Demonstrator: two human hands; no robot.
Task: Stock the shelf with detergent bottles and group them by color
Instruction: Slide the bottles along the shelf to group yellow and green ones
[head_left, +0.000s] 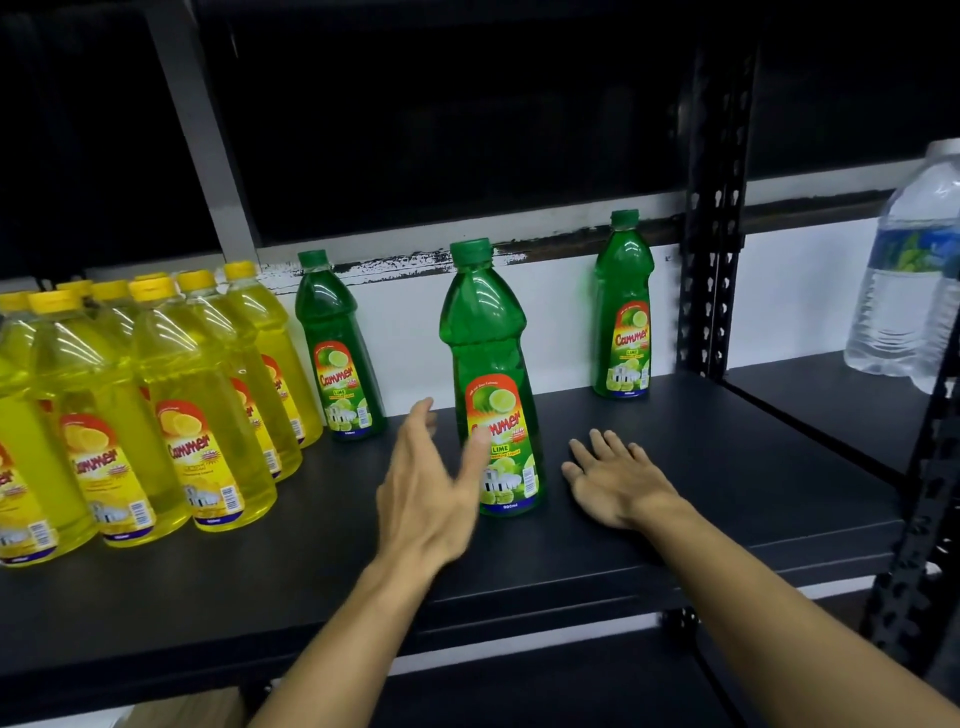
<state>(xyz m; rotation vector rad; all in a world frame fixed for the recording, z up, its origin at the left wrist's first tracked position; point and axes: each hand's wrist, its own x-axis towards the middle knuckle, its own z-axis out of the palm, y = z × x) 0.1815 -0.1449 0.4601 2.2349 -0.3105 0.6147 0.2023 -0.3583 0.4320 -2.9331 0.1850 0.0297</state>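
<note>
Nearest the camera, two bare forearms reach in over the front edge of the black shelf. The left hand is raised on its edge above the shelf, fingers straight and spread wide, thumb stretched toward the label of the green bottle just to its right; whether the thumb tip actually touches the label cannot be told, and the hand grips nothing. The right hand lies palm down, flat on the shelf, fingers straight and slightly fanned, holding nothing.

Between the two hands, just beyond them, stands the middle green bottle, upright, green cap on, its lime label facing the camera. It is just beside the left hand's thumb and a little apart from the right hand's fingers.

To the left of the left hand, a cluster of yellow bottles stands upright in close rows, running from the shelf's front toward its back, caps yellow, labels forward.

Farther back, beyond the left hand's fingertips and next to the rearmost yellow bottles, a second green bottle stands near the white back wall. A third green bottle stands well beyond the right hand, at the back, just left of the black perforated upright.

Past that upright, far to the right of the right hand, a clear water bottle stands on the neighbouring shelf section.
</note>
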